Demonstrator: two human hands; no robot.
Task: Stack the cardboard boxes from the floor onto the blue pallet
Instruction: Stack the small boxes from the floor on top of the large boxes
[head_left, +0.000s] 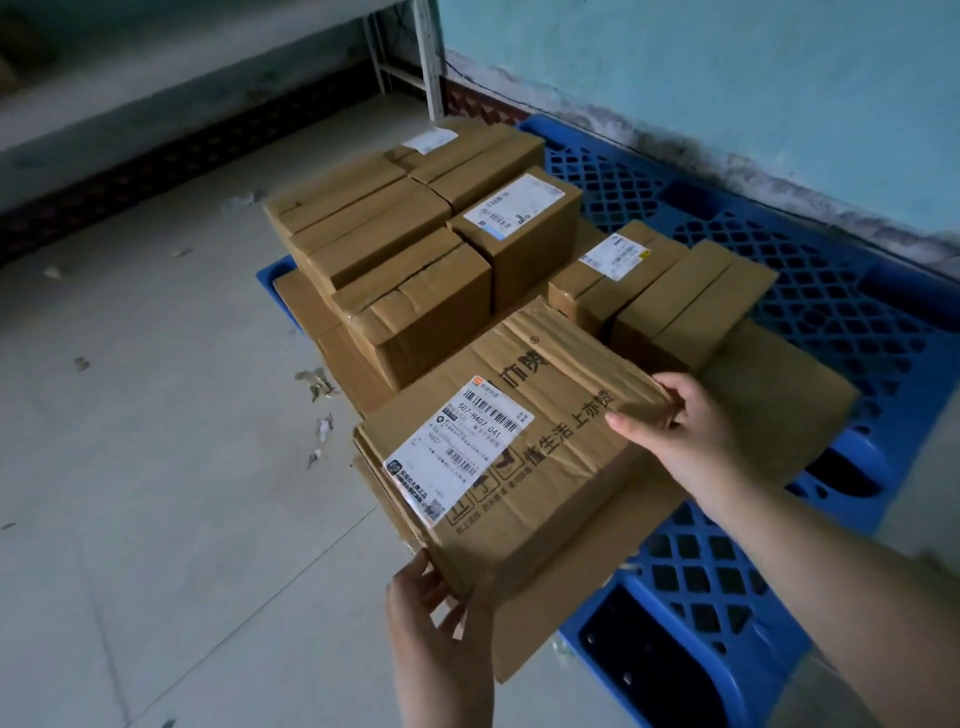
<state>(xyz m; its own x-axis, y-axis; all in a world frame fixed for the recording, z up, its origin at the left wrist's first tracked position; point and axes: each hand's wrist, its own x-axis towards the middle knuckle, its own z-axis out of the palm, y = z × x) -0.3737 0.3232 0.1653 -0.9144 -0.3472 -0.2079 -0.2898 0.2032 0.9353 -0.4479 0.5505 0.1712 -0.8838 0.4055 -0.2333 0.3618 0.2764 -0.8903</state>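
A flat, creased cardboard box with a white shipping label and black printed characters lies tilted over the near corner of the blue pallet, on top of other cardboard. My left hand grips its near corner. My right hand holds its far right edge, thumb on top. Behind it on the pallet stand several taped brown boxes, two layers high on the left and a lower group on the right.
The pallet sits against a turquoise wall on the right. Pale tiled floor spreads to the left with small paper and cardboard scraps. A white metal rack leg stands at the back.
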